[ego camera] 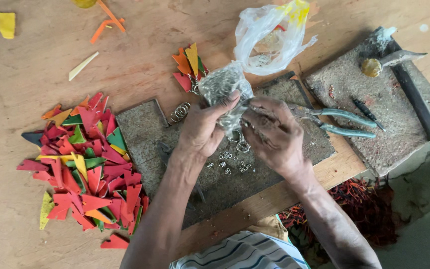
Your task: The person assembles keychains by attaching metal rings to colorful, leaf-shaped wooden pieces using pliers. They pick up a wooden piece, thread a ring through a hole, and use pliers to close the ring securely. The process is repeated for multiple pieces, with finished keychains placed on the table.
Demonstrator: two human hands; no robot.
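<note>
Evidently the left hand [202,130] and right hand [272,134] both gripped one small clear bag of metal rings [223,85], held over the grey slab [140,124] so spilled rings [227,158] landed there; one pair of pliers [344,123], one hammer [409,84] and one heap of leather triangles [88,159] lay beside.

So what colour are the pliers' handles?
Pale grey-green, on the pliers beside the right hand; head view.

I count two stone slabs [140,124] under my hands and at three o'clock, one pair of pliers [347,123], one hammer [414,94], two plastic bags [274,35], and one heap of coloured leather triangles [85,164] at nine o'clock, too many to number.
</note>
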